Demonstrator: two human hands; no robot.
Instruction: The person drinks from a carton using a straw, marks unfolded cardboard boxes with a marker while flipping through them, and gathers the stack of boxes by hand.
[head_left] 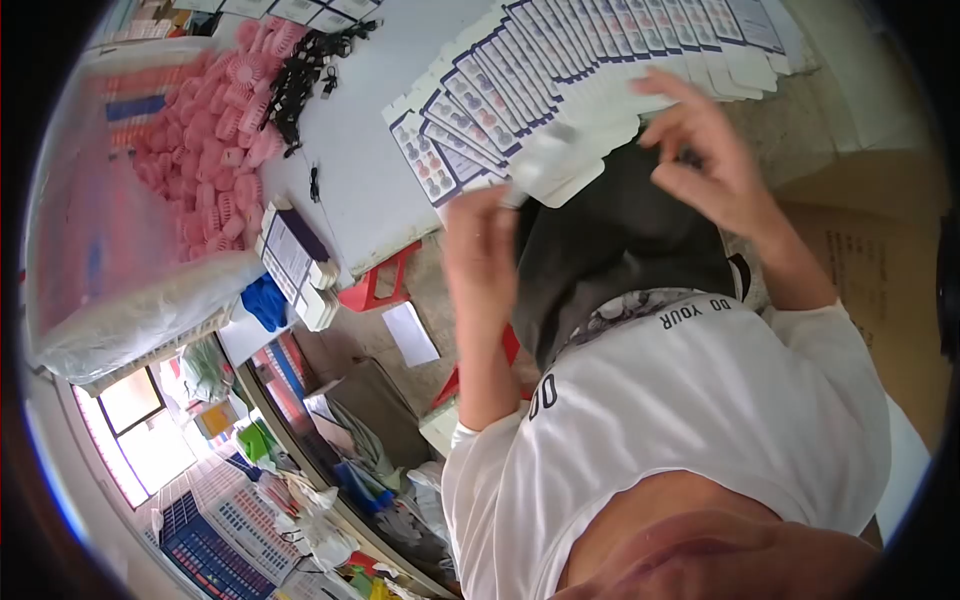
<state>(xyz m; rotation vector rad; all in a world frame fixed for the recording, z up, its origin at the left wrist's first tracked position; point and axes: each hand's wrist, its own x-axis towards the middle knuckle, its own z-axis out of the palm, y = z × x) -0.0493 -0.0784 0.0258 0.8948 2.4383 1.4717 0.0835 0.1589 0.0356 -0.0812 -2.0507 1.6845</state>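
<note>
My left hand (482,240), slightly blurred, is closed at the near left corner of a white cardboard box (565,180) with a loose flap. Part of that box is smeared by motion, so its contents cannot be made out. To the right, my right hand (705,150) is raised with its fingers curved and apart, and nothing shows in it. Just beyond both hands, a fanned row of printed flat boxes (480,105) lies overlapping along the table edge. Dark trousers (620,250) are below the hands.
A heap of pink handheld fans (215,130) lies on the white table (360,150) at left, beside a pile of black cables (300,75). More printed boxes (290,255) stand near the table edge. A red stool (385,280) and a brown carton (870,260) are nearby.
</note>
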